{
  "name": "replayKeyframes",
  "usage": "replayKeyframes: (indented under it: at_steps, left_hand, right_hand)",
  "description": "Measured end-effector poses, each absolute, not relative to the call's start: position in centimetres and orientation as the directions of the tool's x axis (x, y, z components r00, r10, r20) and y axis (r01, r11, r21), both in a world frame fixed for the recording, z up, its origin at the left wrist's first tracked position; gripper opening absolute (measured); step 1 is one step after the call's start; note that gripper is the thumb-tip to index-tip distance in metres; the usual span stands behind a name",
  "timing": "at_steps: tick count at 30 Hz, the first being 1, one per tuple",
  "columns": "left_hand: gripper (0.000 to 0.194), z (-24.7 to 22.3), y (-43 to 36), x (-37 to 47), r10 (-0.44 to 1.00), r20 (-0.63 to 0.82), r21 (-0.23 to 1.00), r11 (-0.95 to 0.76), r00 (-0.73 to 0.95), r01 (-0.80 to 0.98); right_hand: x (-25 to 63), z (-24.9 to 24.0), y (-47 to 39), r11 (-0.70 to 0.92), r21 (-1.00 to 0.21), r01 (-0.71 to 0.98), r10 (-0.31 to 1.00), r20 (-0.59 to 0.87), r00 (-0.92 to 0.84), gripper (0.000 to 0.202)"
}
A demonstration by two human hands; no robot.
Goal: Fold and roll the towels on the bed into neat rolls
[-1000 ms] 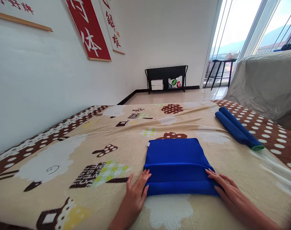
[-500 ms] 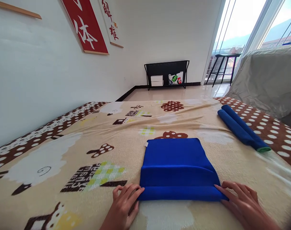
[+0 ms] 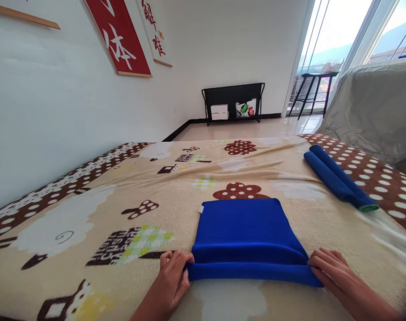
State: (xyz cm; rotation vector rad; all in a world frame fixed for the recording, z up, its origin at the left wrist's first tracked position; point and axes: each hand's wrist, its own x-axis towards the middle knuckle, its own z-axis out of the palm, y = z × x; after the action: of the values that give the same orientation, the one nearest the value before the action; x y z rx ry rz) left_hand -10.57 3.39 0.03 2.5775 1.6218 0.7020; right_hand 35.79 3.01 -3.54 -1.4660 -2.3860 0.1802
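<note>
A bright blue cloth (image 3: pixel 241 223) lies on the patterned blanket (image 3: pixel 176 205), its near edge folded over into a flat band. A small white tag (image 3: pixel 200 208) sticks out at its far left corner. My left hand (image 3: pixel 172 276) pinches the left end of the folded band between thumb and fingers. At the band's right end, my right hand (image 3: pixel 333 267) grips the cloth the same way. The fingertips partly hide both ends of the fold. A low ridge runs across the cloth just beyond the band.
Two rolled dark blue cloths (image 3: pixel 337 178) lie side by side on the blanket at the right, one with a green end. Beyond the bed stand a black rack (image 3: pixel 233 102) and a black stool (image 3: pixel 313 91). A grey cover (image 3: pixel 373 107) drapes something at the right.
Both hands have drawn the folded edge slightly toward me and out to the sides. The cloth's far edge has slid nearer, showing more of the brown dotted print behind it.
</note>
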Motion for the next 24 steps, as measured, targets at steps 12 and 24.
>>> replayKeyframes:
  at_steps: [12, 24]
  left_hand:
    - [0.046, -2.1, 2.2, 0.5, 0.675, 0.463, -0.036, -0.634, 0.575, 0.772]
    - [0.050, -2.0, 2.4, -0.5, 0.714, 0.470, -0.046, -0.567, 0.519, 0.822]
  right_hand:
    - [23.7, -3.4, 2.2, 0.665, 0.065, 0.744, 0.631, 0.485, -0.606, 0.050]
    - [24.6, -4.0, 1.8, 0.511, 0.128, 0.850, 0.692, 0.525, -0.495, 0.062]
